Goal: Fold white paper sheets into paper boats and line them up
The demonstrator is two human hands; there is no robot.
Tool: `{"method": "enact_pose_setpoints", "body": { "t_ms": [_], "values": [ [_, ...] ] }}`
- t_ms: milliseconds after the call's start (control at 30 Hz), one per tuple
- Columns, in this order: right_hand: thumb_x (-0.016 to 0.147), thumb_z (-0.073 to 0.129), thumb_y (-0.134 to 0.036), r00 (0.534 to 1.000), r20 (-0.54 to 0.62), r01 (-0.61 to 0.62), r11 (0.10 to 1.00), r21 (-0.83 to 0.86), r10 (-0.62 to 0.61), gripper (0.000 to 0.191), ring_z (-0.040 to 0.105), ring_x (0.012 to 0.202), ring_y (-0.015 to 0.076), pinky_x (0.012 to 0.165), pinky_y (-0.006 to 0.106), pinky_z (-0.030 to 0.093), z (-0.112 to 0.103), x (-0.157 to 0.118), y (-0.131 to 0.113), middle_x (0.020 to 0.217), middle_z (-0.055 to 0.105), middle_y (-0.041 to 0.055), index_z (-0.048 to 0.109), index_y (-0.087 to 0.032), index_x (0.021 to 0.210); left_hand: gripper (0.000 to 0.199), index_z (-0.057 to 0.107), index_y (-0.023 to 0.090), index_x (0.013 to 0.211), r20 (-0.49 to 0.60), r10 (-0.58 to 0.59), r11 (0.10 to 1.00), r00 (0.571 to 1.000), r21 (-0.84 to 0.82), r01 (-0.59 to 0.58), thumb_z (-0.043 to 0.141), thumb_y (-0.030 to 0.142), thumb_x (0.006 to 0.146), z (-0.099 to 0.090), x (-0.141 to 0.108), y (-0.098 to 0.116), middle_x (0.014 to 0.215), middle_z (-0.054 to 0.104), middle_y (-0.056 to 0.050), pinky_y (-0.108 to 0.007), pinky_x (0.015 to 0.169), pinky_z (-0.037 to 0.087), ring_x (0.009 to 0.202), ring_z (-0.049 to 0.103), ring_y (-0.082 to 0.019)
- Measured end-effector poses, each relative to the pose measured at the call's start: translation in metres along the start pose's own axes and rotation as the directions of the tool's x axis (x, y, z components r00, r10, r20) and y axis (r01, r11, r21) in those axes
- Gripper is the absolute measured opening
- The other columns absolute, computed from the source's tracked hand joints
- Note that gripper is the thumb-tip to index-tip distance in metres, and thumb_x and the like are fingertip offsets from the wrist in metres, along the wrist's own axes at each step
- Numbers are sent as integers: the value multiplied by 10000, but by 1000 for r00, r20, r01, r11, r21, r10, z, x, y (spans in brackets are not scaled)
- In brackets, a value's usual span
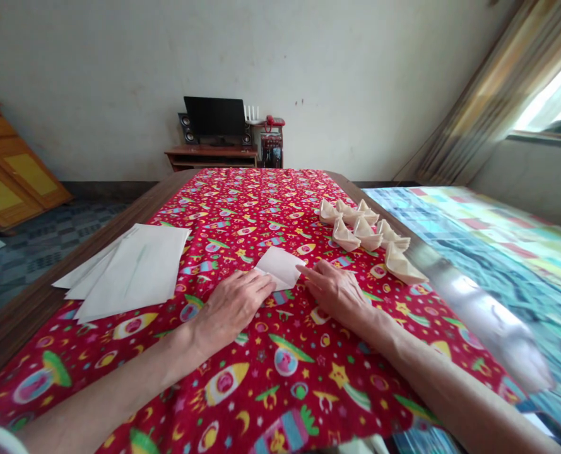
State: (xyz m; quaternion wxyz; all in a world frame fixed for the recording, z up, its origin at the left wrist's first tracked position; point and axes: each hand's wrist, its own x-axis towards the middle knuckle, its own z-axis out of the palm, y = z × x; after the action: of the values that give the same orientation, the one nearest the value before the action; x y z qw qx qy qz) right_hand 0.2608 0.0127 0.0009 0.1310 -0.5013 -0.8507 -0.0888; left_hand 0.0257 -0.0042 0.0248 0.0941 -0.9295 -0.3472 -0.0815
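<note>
A small piece of white paper (281, 265) lies on the red patterned cloth (280, 353), between my two hands. My left hand (240, 299) rests on its lower left edge, palm down, with the fingers close together. At the paper's right edge, my right hand (332, 287) touches the corner with an outstretched index finger; its other fingers are partly curled. To the left lies a fanned stack of white paper sheets (138, 268). Several folded cream paper shapes (366, 233) stand grouped to the right, near the cloth's edge.
The cloth covers a long table with a dark wooden edge (34, 307). Beyond it stand a monitor (214, 118) with speakers and a red telephone (274, 121). A bed with a colourful cover (488, 252) is at the right, a wooden cabinet (15, 170) at the left.
</note>
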Motion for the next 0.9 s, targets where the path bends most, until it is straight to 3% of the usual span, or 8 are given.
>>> {"method": "enact_pose_setpoints", "body": {
  "t_ms": [100,167,400,567,700,800,900],
  "values": [
    [899,432,-171,994,-90,52,997,-53,-57,432,544,965,211,717,292,430,9,10,12,1208,517,148,467,-237,1325,300,541,161,1192,-25,23,1000,999,-20,-23,394,147,931,3,-1,-4,1164,614,-63,-347,938,413,1088,531,-191],
    [902,410,-140,988,-99,112,992,-58,-117,430,516,1017,216,781,324,439,13,16,16,1267,464,157,467,-237,1317,305,541,166,1199,-46,36,999,998,-25,-37,396,150,931,6,-3,-7,1192,603,-60,-340,938,412,1095,530,-188],
    [949,373,-260,961,-76,258,962,-91,-265,272,495,828,163,667,263,394,3,18,12,987,558,61,603,-232,1091,315,571,202,1176,-106,41,999,993,-3,-42,421,114,914,14,-5,-31,1184,615,-43,-346,947,410,1131,514,-182],
    [954,357,-225,889,-136,431,899,-81,-438,269,472,757,149,637,266,366,-9,2,-13,864,565,53,623,-192,928,371,598,221,1149,-154,48,999,987,-18,-51,423,44,874,22,-2,-43,1217,602,-33,-367,995,398,1183,480,-182],
    [947,395,-224,840,-161,529,848,28,-519,233,526,875,162,735,299,412,-10,-2,-28,993,602,75,625,-199,978,406,588,166,1175,-170,50,990,984,-123,-71,388,25,852,28,-8,-40,1225,600,-61,-358,1025,410,1205,467,-176],
    [952,394,-234,853,-135,521,826,216,-503,251,538,1028,168,865,337,426,-7,3,-28,1098,614,93,624,-203,1049,453,536,132,1247,-162,30,976,986,-208,-63,358,24,845,31,-18,-34,1262,577,-88,-348,1038,416,1221,464,-166],
    [935,445,-255,891,-130,444,769,460,-436,235,578,998,144,870,290,455,-3,7,-22,1044,660,78,660,-200,1014,523,506,149,1286,-163,9,967,987,-249,-50,342,-2,813,32,-27,-30,1311,544,-88,-361,1058,403,1249,451,-164]
  ]
}}
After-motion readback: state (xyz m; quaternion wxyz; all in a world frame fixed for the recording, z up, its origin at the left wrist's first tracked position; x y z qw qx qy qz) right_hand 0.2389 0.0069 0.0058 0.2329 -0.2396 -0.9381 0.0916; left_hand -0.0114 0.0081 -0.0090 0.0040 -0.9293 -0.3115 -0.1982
